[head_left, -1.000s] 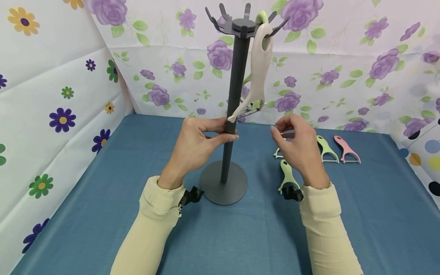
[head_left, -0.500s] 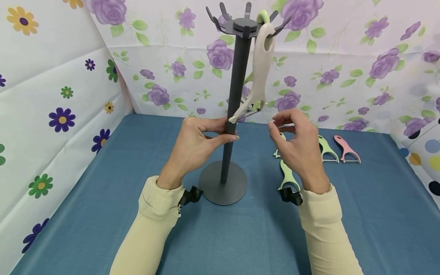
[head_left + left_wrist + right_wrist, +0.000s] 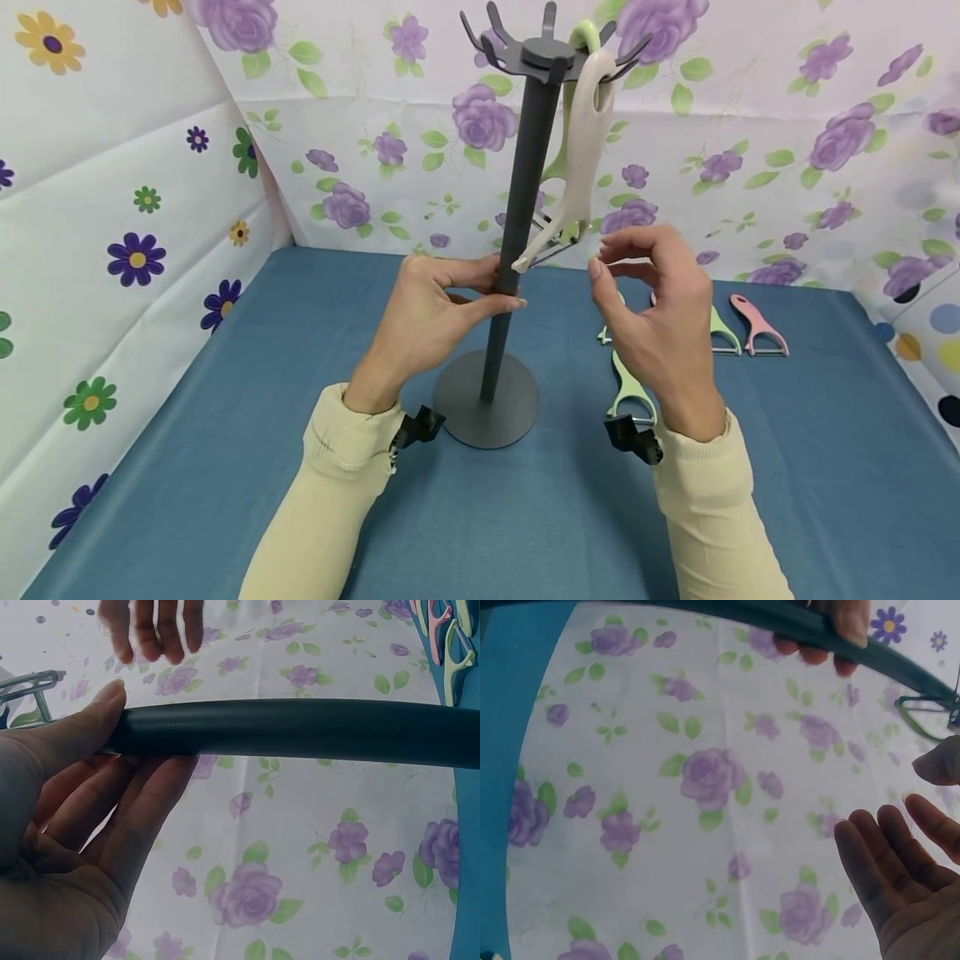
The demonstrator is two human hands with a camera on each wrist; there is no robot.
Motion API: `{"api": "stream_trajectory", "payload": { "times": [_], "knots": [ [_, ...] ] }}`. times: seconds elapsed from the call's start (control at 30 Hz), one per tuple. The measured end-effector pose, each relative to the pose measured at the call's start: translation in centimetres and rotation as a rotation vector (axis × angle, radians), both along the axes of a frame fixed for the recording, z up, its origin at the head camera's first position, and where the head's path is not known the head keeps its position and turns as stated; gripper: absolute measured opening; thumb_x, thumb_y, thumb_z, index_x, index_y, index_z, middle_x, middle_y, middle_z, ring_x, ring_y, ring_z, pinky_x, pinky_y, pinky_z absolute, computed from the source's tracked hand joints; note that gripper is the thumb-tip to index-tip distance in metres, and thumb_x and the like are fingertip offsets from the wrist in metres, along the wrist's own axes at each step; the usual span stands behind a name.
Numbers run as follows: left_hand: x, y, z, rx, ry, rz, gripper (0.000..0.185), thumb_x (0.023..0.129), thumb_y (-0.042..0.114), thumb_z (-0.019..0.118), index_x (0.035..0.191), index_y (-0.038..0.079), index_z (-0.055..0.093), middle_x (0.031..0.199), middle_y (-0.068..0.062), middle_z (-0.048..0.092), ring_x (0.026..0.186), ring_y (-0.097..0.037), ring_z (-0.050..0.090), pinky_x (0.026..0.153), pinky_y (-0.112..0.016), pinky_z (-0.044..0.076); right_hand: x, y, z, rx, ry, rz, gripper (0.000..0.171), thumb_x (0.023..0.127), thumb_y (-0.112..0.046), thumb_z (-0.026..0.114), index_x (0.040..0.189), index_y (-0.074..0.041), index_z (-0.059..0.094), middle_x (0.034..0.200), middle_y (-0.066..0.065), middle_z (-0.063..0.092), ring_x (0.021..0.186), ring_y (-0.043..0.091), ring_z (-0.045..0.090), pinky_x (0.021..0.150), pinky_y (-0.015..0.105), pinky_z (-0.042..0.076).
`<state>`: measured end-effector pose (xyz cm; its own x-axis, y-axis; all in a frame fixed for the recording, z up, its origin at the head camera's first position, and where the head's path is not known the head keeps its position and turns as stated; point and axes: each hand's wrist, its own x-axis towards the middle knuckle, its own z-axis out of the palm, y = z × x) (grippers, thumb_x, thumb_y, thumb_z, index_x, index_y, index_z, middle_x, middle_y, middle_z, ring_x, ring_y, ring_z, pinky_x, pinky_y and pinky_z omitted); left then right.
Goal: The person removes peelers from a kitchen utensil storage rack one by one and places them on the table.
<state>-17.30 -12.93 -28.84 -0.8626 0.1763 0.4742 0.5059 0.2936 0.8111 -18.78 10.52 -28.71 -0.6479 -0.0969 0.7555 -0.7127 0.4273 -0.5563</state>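
A dark grey hook stand (image 3: 525, 167) rises from a round base (image 3: 487, 408) on the blue table. My left hand (image 3: 501, 286) grips its pole at mid height; the left wrist view shows thumb and fingers wrapped round the pole (image 3: 300, 731). A cream peeler (image 3: 585, 142) hangs from a top hook, with a green peeler (image 3: 558, 162) partly hidden behind it. My right hand (image 3: 600, 255) hovers just right of the cream peeler's blade end, fingers loosely bent and holding nothing. Its bare palm (image 3: 907, 862) shows in the right wrist view.
Loose peelers lie on the blue cloth to the right of the stand: a green one (image 3: 630, 392) under my right wrist, another green one (image 3: 723, 329) and a pink one (image 3: 753, 321) farther back. Flowered sheets wall in the table on three sides.
My right hand has risen a little and drawn closer to the hanging cream peeler's blade. The left hand has kept its hold on the pole.
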Motion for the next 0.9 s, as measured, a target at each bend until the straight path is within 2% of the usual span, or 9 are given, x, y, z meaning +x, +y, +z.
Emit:
{"api": "stream_trajectory", "payload": {
  "times": [0.27,0.4,0.6,0.77,0.9],
  "knots": [
    [0.0,0.1,0.0,-0.004,0.017,-0.011,0.032,0.085,0.017,0.085,0.116,0.018,0.079,0.112,0.0,0.079,0.088,-0.005,0.076,0.07,-0.031,0.064,1.2,-0.7,0.9,-0.08,0.034,0.076,0.032,0.092,-0.004,0.07,0.122,0.003,0.062,0.11,0.014,0.066,0.104,0.014,0.065,0.093,0.021,0.057],
    [0.1,0.2,0.1,-0.003,0.011,-0.01,0.03,0.085,0.017,0.085,0.114,0.018,0.08,0.115,-0.001,0.078,0.088,-0.005,0.076,0.069,-0.029,0.064,1.8,-1.1,1.2,-0.139,0.038,0.126,0.04,0.09,0.001,0.069,0.127,0.004,0.057,0.118,0.014,0.063,0.111,0.018,0.064,0.097,0.025,0.058],
    [0.3,0.4,0.1,0.004,0.011,-0.028,0.03,0.085,0.015,0.085,0.114,0.016,0.08,0.11,-0.003,0.079,0.088,-0.006,0.076,0.07,-0.029,0.064,2.6,-1.6,1.6,-0.214,0.046,0.215,0.049,0.087,0.0,0.069,0.133,0.004,0.05,0.131,0.003,0.056,0.121,0.027,0.059,0.103,0.031,0.056],
    [0.4,0.4,0.0,-0.004,0.024,-0.034,0.032,0.085,0.014,0.085,0.116,0.014,0.079,0.104,-0.005,0.08,0.088,-0.008,0.077,0.07,-0.029,0.064,3.2,-2.4,1.8,-0.213,0.059,0.264,0.061,0.086,-0.006,0.076,0.139,0.003,0.046,0.138,0.001,0.05,0.126,0.029,0.054,0.107,0.035,0.054],
    [0.5,0.6,0.1,0.0,0.039,-0.05,0.034,0.085,0.015,0.085,0.119,0.015,0.078,0.104,-0.005,0.08,0.089,-0.008,0.076,0.071,-0.028,0.064,3.7,-3.3,1.9,-0.197,0.056,0.261,0.067,0.085,-0.006,0.079,0.141,0.002,0.043,0.141,0.004,0.047,0.125,0.029,0.053,0.108,0.037,0.053]
  ]
}}
